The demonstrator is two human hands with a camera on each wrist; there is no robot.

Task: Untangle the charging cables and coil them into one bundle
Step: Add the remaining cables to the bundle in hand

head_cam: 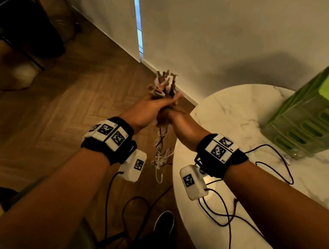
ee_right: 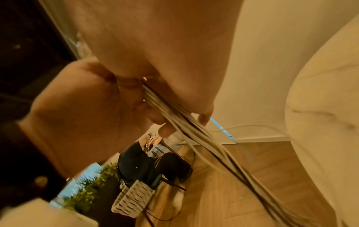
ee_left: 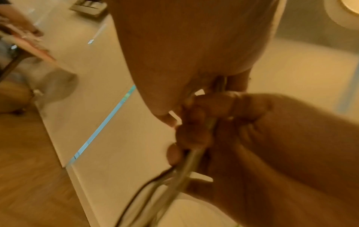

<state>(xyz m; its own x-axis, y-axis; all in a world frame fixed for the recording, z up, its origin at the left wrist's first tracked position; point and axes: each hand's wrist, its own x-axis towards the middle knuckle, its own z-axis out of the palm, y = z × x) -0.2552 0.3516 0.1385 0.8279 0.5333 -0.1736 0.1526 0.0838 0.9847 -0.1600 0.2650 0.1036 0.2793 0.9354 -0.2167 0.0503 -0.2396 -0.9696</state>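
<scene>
Both hands are clamped on the charging cables (head_cam: 162,137), held in the air over the wood floor (head_cam: 51,125), just off the left edge of the round marble bench (head_cam: 243,111).

Left hand (head_cam: 148,110): upper grip, fingers curled round the bunch. The plug ends (head_cam: 163,83) fan out above the fist; blurred, so connector types are unreadable.

Right hand (head_cam: 181,126): directly below, touching the left, fingers wrapped round the same bunch. The right wrist view shows several white strands and at least one dark one (ee_right: 174,116) running parallel through the grip, then trailing down toward the floor. The left wrist view shows the right hand's fingers (ee_left: 213,104) closed on the strands (ee_left: 186,165) from the other side.

Below the hands the cables hang loose in a tangle, with a white loop (head_cam: 159,174) lowest.

On the bench: a green slotted plastic crate (head_cam: 318,119) at the right, tilted or on its side, I cannot tell which.

Labels: black-and-white square fiducial markers on both wristbands (head_cam: 110,134) (head_cam: 220,147) and on the white camera pods (head_cam: 134,165) (head_cam: 192,181) under them. Tiny print next to the markers is not legible. No brand text is visible anywhere.

Thin black leads (head_cam: 217,206) run from the pods, across the bench and down to the floor.
</scene>
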